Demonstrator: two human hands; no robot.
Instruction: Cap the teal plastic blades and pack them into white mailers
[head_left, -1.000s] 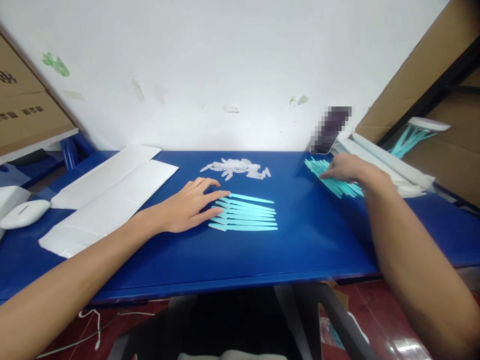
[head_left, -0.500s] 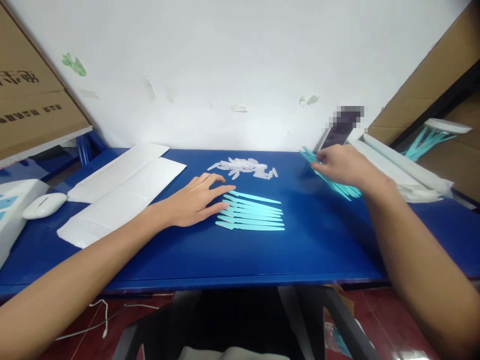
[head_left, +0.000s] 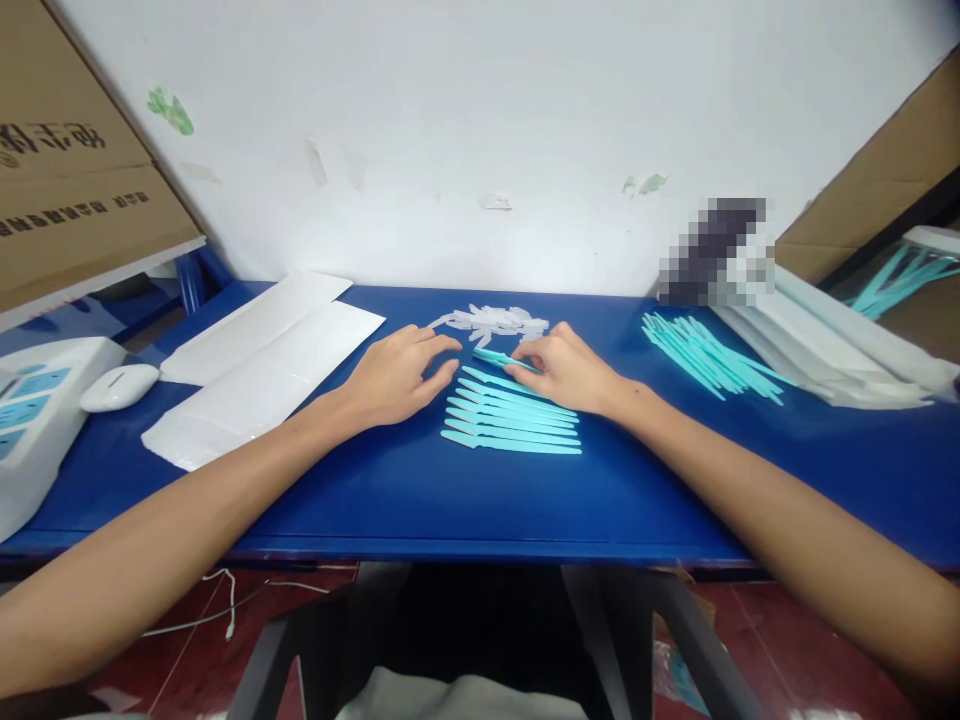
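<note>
One teal stick [head_left: 491, 356] is pinched by the right hand [head_left: 568, 370], at the far side of the teal row [head_left: 517, 408] on the blue bench [head_left: 375, 510]. Left of it, the left hand [head_left: 397, 375] has its fingers parted wide. White pieces [head_left: 491, 321] lie farther back; a teal pile [head_left: 705, 355] lies right.

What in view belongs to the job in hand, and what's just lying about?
Seemingly in the job:
turquoise stick in the right hand
row of turquoise sticks
turquoise pile

Seemingly lying about:
white flat sheets
white oval device
cardboard box

White pieces: unclear.
</note>
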